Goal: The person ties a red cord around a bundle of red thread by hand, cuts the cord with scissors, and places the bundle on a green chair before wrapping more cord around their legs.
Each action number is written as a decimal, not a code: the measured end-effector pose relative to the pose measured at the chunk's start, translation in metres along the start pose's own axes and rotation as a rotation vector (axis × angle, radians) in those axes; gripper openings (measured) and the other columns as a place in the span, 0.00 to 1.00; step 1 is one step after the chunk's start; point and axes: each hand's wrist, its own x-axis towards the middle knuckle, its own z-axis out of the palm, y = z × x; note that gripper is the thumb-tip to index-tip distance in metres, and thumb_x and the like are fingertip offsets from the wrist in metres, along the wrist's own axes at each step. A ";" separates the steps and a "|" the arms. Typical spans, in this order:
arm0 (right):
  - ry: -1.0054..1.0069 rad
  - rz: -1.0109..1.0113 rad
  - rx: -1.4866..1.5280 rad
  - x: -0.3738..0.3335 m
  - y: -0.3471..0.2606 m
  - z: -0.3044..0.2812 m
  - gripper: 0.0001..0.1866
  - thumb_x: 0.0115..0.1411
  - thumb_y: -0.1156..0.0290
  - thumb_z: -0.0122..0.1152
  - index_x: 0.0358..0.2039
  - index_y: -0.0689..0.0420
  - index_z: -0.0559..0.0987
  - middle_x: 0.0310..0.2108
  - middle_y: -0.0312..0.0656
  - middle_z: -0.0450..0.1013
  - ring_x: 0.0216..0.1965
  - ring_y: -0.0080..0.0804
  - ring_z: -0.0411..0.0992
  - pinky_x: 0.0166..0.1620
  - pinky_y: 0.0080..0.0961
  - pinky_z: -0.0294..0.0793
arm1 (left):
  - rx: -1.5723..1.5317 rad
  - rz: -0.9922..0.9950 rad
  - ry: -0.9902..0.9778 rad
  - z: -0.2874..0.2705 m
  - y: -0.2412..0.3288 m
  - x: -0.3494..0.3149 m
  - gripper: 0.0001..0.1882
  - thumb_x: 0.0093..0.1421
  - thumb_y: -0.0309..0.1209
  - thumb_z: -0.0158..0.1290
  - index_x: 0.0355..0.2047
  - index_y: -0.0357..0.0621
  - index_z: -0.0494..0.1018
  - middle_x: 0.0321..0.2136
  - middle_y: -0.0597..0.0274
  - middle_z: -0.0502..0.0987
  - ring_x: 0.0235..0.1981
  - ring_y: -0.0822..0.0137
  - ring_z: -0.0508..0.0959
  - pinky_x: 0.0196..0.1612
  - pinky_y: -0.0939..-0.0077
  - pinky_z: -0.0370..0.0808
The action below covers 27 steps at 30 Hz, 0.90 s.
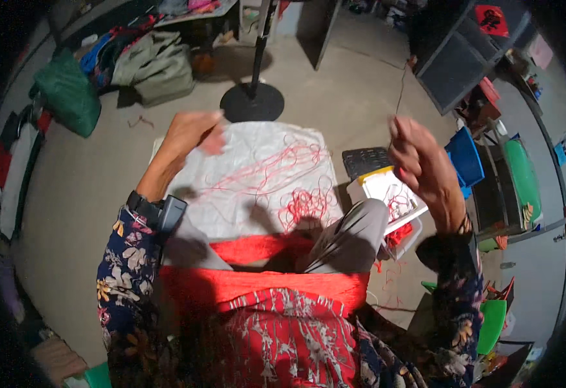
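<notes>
My left hand [195, 134] is raised over the far left part of a white sheet [225, 213], its fingers curled and partly blurred. At about the same height, my right hand [422, 158] is closed, thumb and fingers drawn together, above a white box [377, 187]. Whatever either hand holds, if anything, is too fine to make out. Loose red cord [305, 205] lies tangled on the sheet, with longer strands stretching across it. A thick band of red strands [263, 279] crosses my lap, above a red patterned cloth [283, 333].
A black round stand base [252, 102] stands beyond the sheet. A black basket [367, 161] and blue plastic piece [465, 157] sit to the right. Far left are a green bag [69, 94] and piled clothes [153, 64]. A green stool [492, 326] stands at lower right.
</notes>
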 end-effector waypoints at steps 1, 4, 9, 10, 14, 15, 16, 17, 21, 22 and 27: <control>-0.091 -0.022 -0.025 0.016 -0.007 0.026 0.09 0.62 0.62 0.52 0.30 0.52 0.66 0.14 0.24 0.45 0.14 0.13 0.48 0.14 0.12 0.48 | -0.153 0.052 -0.123 0.023 0.020 -0.009 0.20 0.60 0.43 0.51 0.28 0.33 0.73 0.22 0.54 0.76 0.21 0.66 0.77 0.25 0.77 0.75; -0.294 -0.094 0.079 0.063 -0.010 0.097 0.09 0.63 0.63 0.50 0.35 0.56 0.70 0.14 0.26 0.50 0.16 0.13 0.53 0.18 0.12 0.53 | -0.573 0.129 -0.264 0.070 0.065 -0.037 0.23 0.63 0.45 0.46 0.39 0.32 0.70 0.23 0.56 0.75 0.22 0.67 0.76 0.33 0.78 0.74; -0.305 -0.279 0.097 0.116 -0.047 0.127 0.09 0.64 0.66 0.47 0.36 0.58 0.71 0.16 0.32 0.64 0.19 0.26 0.68 0.23 0.20 0.71 | -0.633 0.212 -0.360 0.059 0.099 -0.081 0.22 0.63 0.42 0.45 0.44 0.32 0.67 0.15 0.68 0.65 0.15 0.78 0.65 0.29 0.79 0.70; -0.289 -0.313 0.098 0.135 -0.047 0.129 0.08 0.64 0.67 0.48 0.35 0.58 0.71 0.15 0.31 0.64 0.18 0.25 0.68 0.24 0.19 0.71 | -0.529 0.217 -0.395 0.035 0.091 -0.089 0.20 0.63 0.41 0.45 0.44 0.33 0.67 0.13 0.71 0.61 0.14 0.80 0.62 0.27 0.79 0.68; -0.100 -0.404 0.112 0.172 -0.096 0.037 0.07 0.64 0.70 0.47 0.34 0.60 0.70 0.16 0.30 0.61 0.17 0.20 0.64 0.23 0.15 0.66 | -0.083 0.117 -0.104 -0.051 0.071 -0.102 0.19 0.59 0.39 0.52 0.40 0.32 0.71 0.14 0.75 0.62 0.13 0.82 0.60 0.22 0.86 0.65; -0.121 -0.436 0.012 0.199 -0.113 -0.015 0.10 0.64 0.68 0.48 0.40 0.61 0.70 0.18 0.30 0.63 0.18 0.21 0.62 0.24 0.16 0.63 | 0.082 0.072 0.091 -0.081 0.062 -0.109 0.20 0.58 0.40 0.53 0.38 0.33 0.72 0.15 0.75 0.63 0.13 0.82 0.60 0.20 0.88 0.62; -0.141 -0.468 -0.089 0.221 -0.124 -0.068 0.14 0.64 0.67 0.49 0.46 0.62 0.70 0.20 0.31 0.65 0.20 0.22 0.61 0.25 0.17 0.59 | 0.180 0.052 0.182 -0.121 0.046 -0.114 0.19 0.57 0.41 0.53 0.37 0.34 0.73 0.15 0.75 0.64 0.14 0.82 0.60 0.20 0.87 0.60; 0.006 -0.503 -0.110 0.212 -0.137 -0.093 0.14 0.64 0.70 0.47 0.48 0.62 0.70 0.22 0.33 0.67 0.22 0.23 0.62 0.27 0.18 0.63 | 0.266 0.052 0.267 -0.165 0.033 -0.119 0.18 0.57 0.41 0.54 0.37 0.36 0.74 0.16 0.74 0.64 0.15 0.82 0.61 0.20 0.87 0.58; 0.083 -0.368 -0.419 0.225 -0.132 -0.168 0.10 0.64 0.67 0.40 0.37 0.56 0.70 0.29 0.33 0.68 0.27 0.21 0.65 0.37 0.19 0.65 | 0.758 -0.137 0.454 -0.289 0.002 -0.179 0.16 0.56 0.42 0.54 0.33 0.40 0.78 0.17 0.75 0.66 0.17 0.80 0.61 0.21 0.84 0.57; -0.105 -0.209 -0.277 0.222 -0.168 -0.216 0.09 0.63 0.79 0.37 0.37 0.63 0.69 0.31 0.37 0.67 0.34 0.19 0.64 0.49 0.14 0.63 | 0.766 -0.166 0.431 -0.311 -0.019 -0.174 0.16 0.56 0.42 0.55 0.33 0.41 0.78 0.17 0.75 0.66 0.17 0.80 0.61 0.22 0.83 0.57; 0.128 -0.520 -0.293 0.267 -0.151 -0.249 0.08 0.65 0.61 0.45 0.36 0.48 0.71 0.27 0.30 0.69 0.25 0.24 0.67 0.28 0.25 0.68 | 0.701 -0.175 0.714 -0.385 -0.149 -0.183 0.14 0.57 0.39 0.53 0.30 0.39 0.78 0.18 0.69 0.72 0.21 0.78 0.69 0.25 0.80 0.65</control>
